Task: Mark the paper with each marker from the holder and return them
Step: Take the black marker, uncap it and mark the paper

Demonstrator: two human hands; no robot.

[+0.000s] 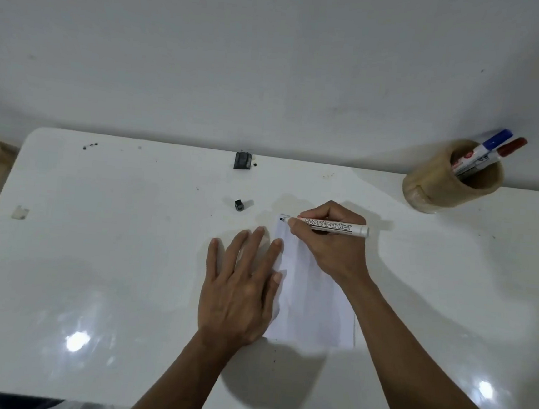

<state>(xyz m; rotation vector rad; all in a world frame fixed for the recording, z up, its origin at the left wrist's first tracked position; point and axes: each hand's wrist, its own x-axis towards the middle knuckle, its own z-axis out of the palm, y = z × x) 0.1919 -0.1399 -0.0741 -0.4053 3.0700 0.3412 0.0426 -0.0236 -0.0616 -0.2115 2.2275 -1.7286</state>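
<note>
A white sheet of paper lies on the white table. My right hand grips an uncapped black board marker, its tip touching the paper's far left corner. My left hand rests flat with fingers spread, pressing the paper's left edge. The marker's black cap stands on the table just beyond my left hand. A tan wooden holder at the far right holds a blue-capped marker and a red-capped marker.
A small black block sits at the table's far edge by the white wall. A scrap of tape is stuck near the left side. Dark specks dot the far left corner.
</note>
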